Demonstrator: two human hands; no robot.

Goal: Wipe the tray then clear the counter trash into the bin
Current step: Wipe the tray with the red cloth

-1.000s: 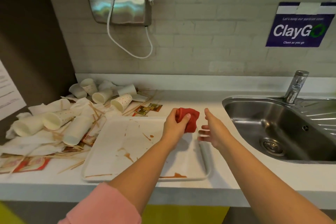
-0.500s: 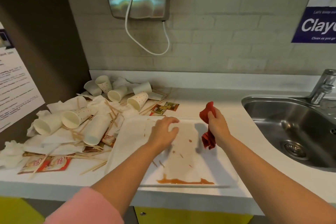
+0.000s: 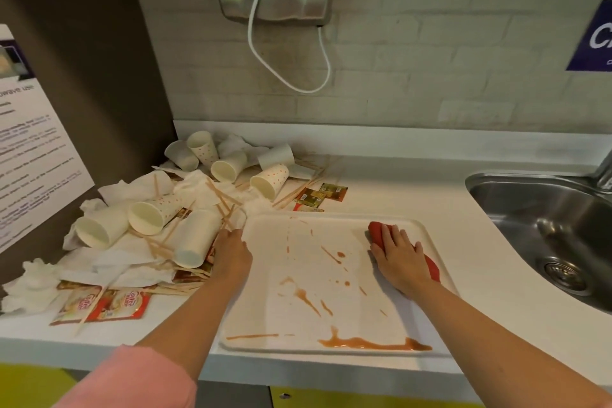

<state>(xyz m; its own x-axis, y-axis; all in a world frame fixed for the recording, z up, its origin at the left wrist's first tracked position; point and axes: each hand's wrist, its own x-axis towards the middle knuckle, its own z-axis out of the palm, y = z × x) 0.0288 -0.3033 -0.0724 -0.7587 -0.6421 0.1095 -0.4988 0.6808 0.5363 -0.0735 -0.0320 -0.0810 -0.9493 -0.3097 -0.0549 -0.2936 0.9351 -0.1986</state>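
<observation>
Though the right hand [image 3: 399,258] presses the red cloth [image 3: 376,230], fingers spread, into the far-right corner of the tray [image 3: 334,216], sauce streaks [image 3: 374,344] cover it. The left hand [image 3: 231,257] sits at its left rim, finger pose unclear. The trash [image 3: 198,209] on the counter [image 3: 414,192] awaits.

1. Red cloth [image 3: 376,231]: mostly hidden under the right hand [image 3: 399,258].
2. Left hand [image 3: 231,255]: fingertips out of sight at the tray [image 3: 361,308] left rim.
3. Tap [image 3: 604,172], blue sign [image 3: 592,40]: cut by the right edge.

Trash crowds the tray's left; its right side lies open.
Left of the tray [image 3: 364,308], toppled paper cups [image 3: 195,238], napkins [image 3: 139,187] and sticks [image 3: 159,247] press against its rim; sachets [image 3: 319,197] lie behind it; open counter [image 3: 463,242] runs right to the sink [image 3: 546,225].
</observation>
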